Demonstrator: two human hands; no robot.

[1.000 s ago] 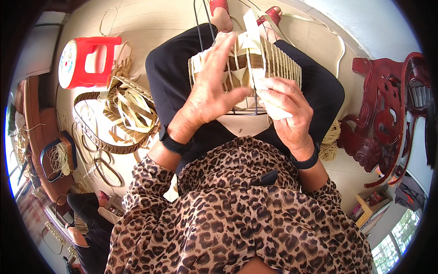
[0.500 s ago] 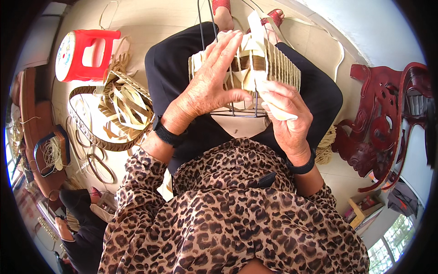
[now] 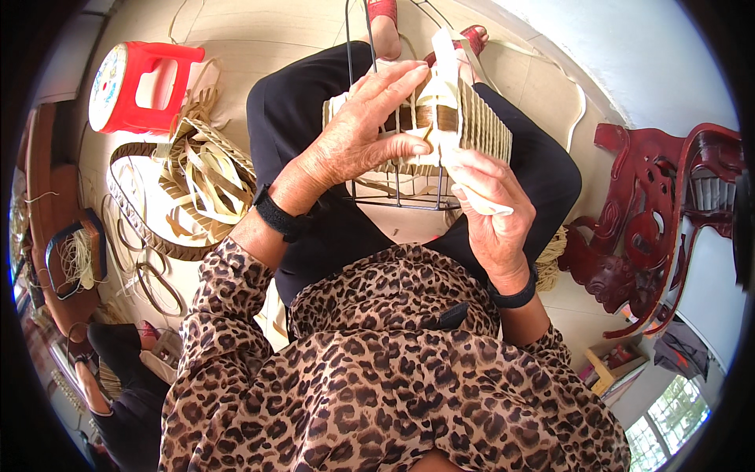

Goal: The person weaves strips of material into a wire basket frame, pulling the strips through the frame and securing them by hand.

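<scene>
A partly woven basket (image 3: pixel 489 130) with a black wire frame (image 3: pixel 397 206) rests between my legs. Pale cord wraps its sides, and flat cream and brown strips cross its near face. My left hand (image 3: pixel 358 130) lies across the left of that face, fingers long and slightly bent over it, thumb pressed near a cream strip (image 3: pixel 434 94). Just right of the thumb, my right hand (image 3: pixel 499 208) pinches the pale end of a flat strip (image 3: pixel 489 206) against the basket's lower edge. Fingers cover part of the weave, so where that strip enters is hidden.
A red plastic stool (image 3: pixel 145 86) stands at the far left, beside a heap of loose strips (image 3: pixel 208 185) and a brown braided band (image 3: pixel 134 224). Carved dark red furniture (image 3: pixel 641 220) is at the right. Another person (image 3: pixel 130 393) sits at the lower left.
My left hand has shifted slightly right and down over the basket, its thumb closer to the weave. The basket's wire bottom has tipped a little into view. My right hand keeps its pinch.
</scene>
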